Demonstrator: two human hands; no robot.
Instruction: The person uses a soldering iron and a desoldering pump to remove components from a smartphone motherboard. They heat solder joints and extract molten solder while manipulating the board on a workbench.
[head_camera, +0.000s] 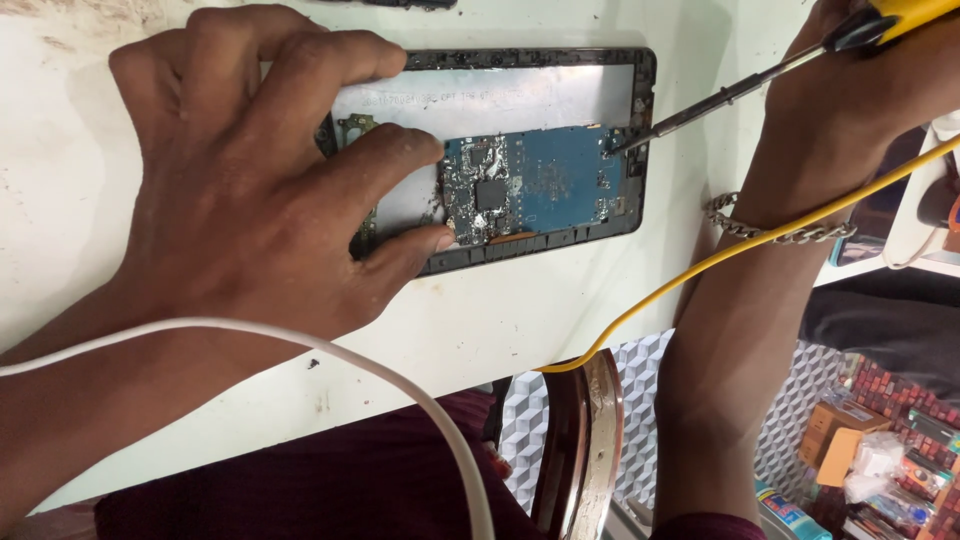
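An opened tablet (520, 150) lies face down on the white table (500, 320), its back cover off, with a blue circuit board (530, 182) showing in the right half of the frame. The left hand (240, 190) presses down flat on the left part of the tablet, fingers spread, thumb and forefinger touching the left edge of the board; it pins rather than grasps. The right hand (860, 90) is closed around the yellow handle of a soldering iron (720, 95), whose tip touches the board's far right corner, just beside the frame. A yellow cord (700, 265) runs from the iron across the right wrist (which wears a chain bracelet (770, 228)), and a white cable (400, 380) crosses near the left forearm.

The step in hand looks like heating a joint at that corner. The next move probably calls for a steady tip and firm holding of the tablet.
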